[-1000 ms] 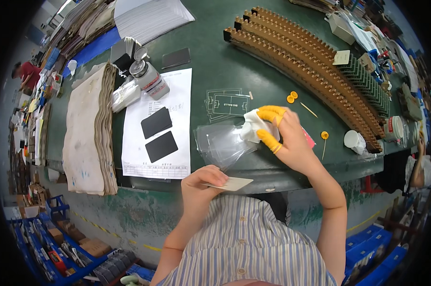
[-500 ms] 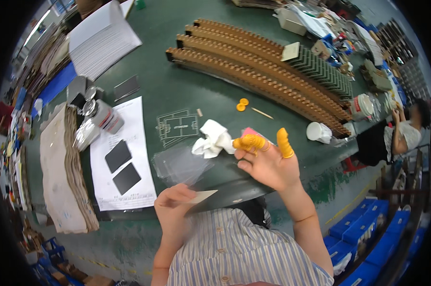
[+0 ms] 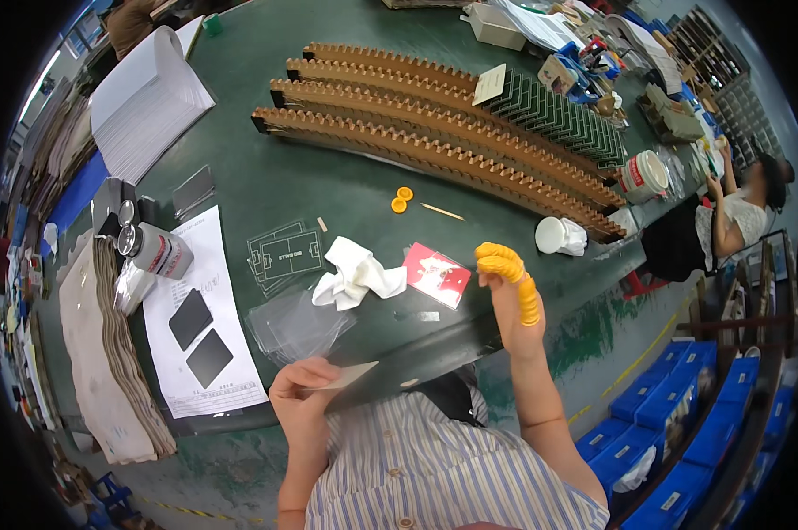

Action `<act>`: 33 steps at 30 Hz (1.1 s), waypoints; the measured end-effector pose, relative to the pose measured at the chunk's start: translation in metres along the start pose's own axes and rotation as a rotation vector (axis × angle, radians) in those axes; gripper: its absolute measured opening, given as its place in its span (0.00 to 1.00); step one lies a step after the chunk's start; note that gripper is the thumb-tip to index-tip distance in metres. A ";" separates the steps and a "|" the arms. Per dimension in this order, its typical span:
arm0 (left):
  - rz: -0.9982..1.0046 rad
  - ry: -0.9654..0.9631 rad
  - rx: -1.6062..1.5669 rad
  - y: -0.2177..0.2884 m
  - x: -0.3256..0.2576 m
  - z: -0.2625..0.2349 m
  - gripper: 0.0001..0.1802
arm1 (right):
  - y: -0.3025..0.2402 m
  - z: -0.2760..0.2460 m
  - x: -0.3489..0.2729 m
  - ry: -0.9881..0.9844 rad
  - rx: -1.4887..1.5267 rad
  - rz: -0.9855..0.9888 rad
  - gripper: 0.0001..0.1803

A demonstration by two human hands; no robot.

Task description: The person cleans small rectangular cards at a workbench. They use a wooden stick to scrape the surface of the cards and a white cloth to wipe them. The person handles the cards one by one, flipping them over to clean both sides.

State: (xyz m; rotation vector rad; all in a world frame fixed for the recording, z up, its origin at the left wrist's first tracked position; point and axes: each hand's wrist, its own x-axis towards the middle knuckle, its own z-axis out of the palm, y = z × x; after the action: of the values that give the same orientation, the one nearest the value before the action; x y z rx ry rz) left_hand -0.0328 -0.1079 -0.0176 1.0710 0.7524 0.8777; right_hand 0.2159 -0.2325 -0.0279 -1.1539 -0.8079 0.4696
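Note:
My left hand (image 3: 300, 393) pinches a thin, pale card (image 3: 353, 375) by one end, just off the table's front edge. Yellow ribbed finger cots (image 3: 499, 262) cover fingers of my right hand (image 3: 515, 314), which is bent inward above the front edge; whether something sits in its fingertips is hidden. Left of it lies a red card with white marks (image 3: 437, 276), apart from the hand. Beside that is a crumpled white cloth (image 3: 353, 272). Clear plastic sheets (image 3: 297, 320) lie near my left hand, and thin panels with white pitch-like lines (image 3: 291, 256) farther back.
Long slotted wooden racks (image 3: 390, 124) cross the back, holding green panels (image 3: 553, 115). A toothpick (image 3: 443, 212), yellow cots (image 3: 400, 201) and a white-lidded jar (image 3: 553, 236) lie closer. Dark square pieces (image 3: 191, 318) rest on a printed sheet (image 3: 240, 375) beside a metal-capped bottle (image 3: 162, 252).
My right hand has drawn away to the right from the red card, uncovering it, and its fingers have curled in. My left hand still grips the pale card. The view has shifted.

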 end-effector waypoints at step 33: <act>0.113 -0.087 0.036 0.003 0.001 0.010 0.11 | 0.002 0.027 0.012 -0.139 -1.363 -0.130 0.17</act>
State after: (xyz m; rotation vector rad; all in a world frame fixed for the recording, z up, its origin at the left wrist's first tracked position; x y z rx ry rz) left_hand -0.0246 -0.1102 -0.0122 1.1852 0.6418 0.9099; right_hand 0.2032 -0.2072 -0.0211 -2.2961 -1.3698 -0.2111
